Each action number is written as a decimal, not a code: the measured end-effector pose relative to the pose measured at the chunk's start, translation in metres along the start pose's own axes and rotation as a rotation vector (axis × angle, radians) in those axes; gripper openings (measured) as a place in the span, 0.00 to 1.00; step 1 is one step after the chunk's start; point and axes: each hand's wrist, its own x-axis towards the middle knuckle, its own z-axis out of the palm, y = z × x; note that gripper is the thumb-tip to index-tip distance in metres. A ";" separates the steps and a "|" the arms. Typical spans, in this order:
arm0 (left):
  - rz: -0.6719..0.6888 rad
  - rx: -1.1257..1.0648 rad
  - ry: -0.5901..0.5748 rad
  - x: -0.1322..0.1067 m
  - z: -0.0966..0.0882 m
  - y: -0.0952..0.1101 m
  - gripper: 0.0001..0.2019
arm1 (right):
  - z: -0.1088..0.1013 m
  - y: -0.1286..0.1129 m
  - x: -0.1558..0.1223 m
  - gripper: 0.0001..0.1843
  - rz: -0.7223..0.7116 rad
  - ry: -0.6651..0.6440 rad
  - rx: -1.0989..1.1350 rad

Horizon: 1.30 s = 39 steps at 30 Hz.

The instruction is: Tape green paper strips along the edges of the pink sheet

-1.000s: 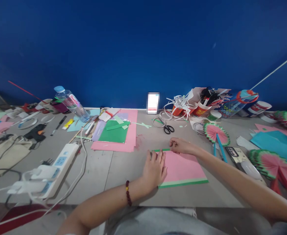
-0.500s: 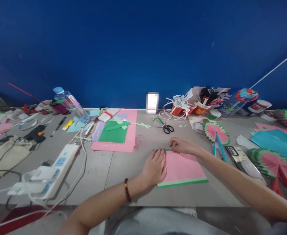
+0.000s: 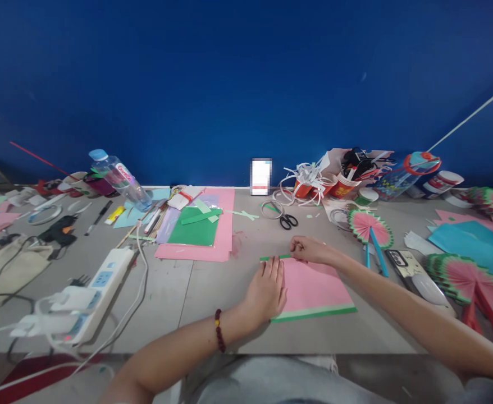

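Lying flat, the outstretched fingers of the left hand [image 3: 265, 290] covered the left side of a pink paper [image 3: 316, 285]; the right hand [image 3: 308, 249] curled its fingers at the far edge, their grip impossible to tell. The paper lay on the tabletop [image 3: 225, 280], 1 pair of scissors [image 3: 289, 223] beyond, a fan [image 3: 361, 228] rightward.

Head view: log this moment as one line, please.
left hand: flat on left side of pink sheet | right hand: fingers curled at its far edge | scissors: on table, beyond sheet
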 end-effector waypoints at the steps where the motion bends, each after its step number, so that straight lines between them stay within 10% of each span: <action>1: 0.000 0.021 0.001 0.000 0.000 0.001 0.29 | 0.000 0.001 0.000 0.06 -0.001 0.003 -0.003; 39: 0.031 0.125 -0.008 0.005 -0.012 0.002 0.28 | 0.002 0.002 0.003 0.09 -0.017 -0.025 -0.027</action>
